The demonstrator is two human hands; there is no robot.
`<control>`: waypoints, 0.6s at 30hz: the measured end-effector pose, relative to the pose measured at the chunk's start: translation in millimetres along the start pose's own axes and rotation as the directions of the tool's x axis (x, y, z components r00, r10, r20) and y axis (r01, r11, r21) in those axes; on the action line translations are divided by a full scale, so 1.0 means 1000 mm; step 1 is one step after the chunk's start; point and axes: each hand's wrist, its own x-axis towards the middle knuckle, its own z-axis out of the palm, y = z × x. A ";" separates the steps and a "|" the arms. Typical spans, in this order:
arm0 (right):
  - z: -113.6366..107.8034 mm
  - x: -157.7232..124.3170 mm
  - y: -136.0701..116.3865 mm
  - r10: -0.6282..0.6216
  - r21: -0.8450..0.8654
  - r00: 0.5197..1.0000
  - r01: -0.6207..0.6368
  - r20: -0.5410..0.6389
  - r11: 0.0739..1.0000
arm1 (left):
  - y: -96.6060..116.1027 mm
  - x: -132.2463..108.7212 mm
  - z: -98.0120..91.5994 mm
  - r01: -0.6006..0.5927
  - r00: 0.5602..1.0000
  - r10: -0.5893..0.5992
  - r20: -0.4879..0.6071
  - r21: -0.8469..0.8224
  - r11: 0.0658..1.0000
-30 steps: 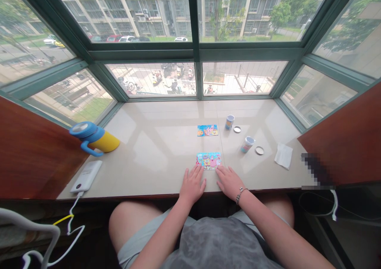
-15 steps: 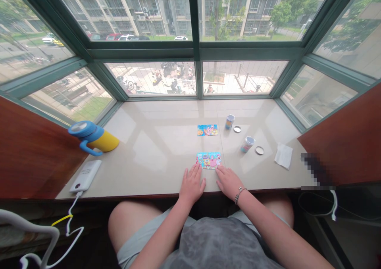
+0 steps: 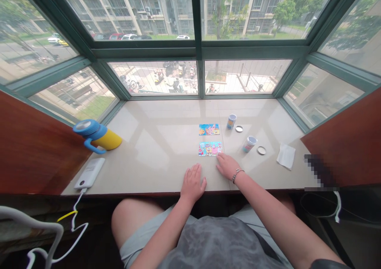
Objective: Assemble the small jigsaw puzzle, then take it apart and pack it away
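The far cup (image 3: 231, 121) and the near cup (image 3: 249, 144) stand upright on the sill (image 3: 166, 120), to the right of your cards. Each has a round lid lying just beside it: the far lid (image 3: 239, 129) and the near lid (image 3: 261, 150). You can't tell from here what's inside either cup. Their colourful labels are too small to read.

The near card (image 3: 210, 148) and the far card (image 3: 208, 129) lie flat, one behind the other and nearly in line, with a narrow strip of sill between them. Both are bright cartoon pictures showing SpongeBob and Patrick, and any writing on them is too small to read.

Your right hand (image 3: 228, 166) rests open, its fingers (image 3: 219, 156) at the near card's lower right corner, touching or almost touching it but not gripping. Your left hand (image 3: 193, 183) lies open and flat on the sill, near its front edge and apart from the cards, holding nothing.

Far left stand a yellow bottle (image 3: 108, 140) with a blue cap and a white power bank (image 3: 89, 173). A tissue (image 3: 285, 156) lies far right.
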 end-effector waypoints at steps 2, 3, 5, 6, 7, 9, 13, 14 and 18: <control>-0.006 0.008 0.004 -0.015 0.006 1.000 0.015 0.002 1.000 | 0.000 0.000 -0.001 0.006 1.000 -0.006 0.001 -0.005 1.000; -0.009 0.010 0.006 -0.023 0.010 1.000 0.023 -0.001 1.000 | 0.000 0.000 -0.001 0.009 1.000 -0.009 0.003 -0.006 1.000; -0.020 0.010 0.009 -0.037 0.016 0.999 0.038 -0.039 0.999 | 0.000 0.000 -0.002 0.013 1.000 -0.013 0.007 -0.007 1.000; -0.027 0.008 0.011 -0.035 0.017 0.996 0.037 -0.079 0.999 | 0.000 0.000 -0.002 0.013 1.000 -0.013 0.010 -0.008 1.000; -0.035 0.005 0.014 -0.026 0.014 0.991 0.028 -0.134 1.000 | 0.000 0.000 -0.002 0.013 1.000 -0.012 0.013 -0.010 1.000; -0.053 -0.003 0.024 0.044 0.005 0.958 -0.045 -0.282 0.999 | 0.000 0.000 -0.002 0.012 1.000 -0.012 0.016 -0.013 1.000; -0.086 -0.018 0.056 0.251 0.001 0.812 -0.295 -0.527 0.956 | 0.000 0.001 -0.002 0.013 1.000 -0.012 0.016 -0.015 1.000; -0.091 -0.020 0.065 0.294 -0.001 0.781 -0.353 -0.551 0.936 | 0.000 0.001 -0.003 0.013 1.000 -0.012 0.016 -0.015 1.000; -0.094 -0.021 0.100 0.462 -0.007 0.757 -0.524 -0.461 0.852 | 0.000 0.001 -0.004 0.014 1.000 -0.014 0.001 -0.025 1.000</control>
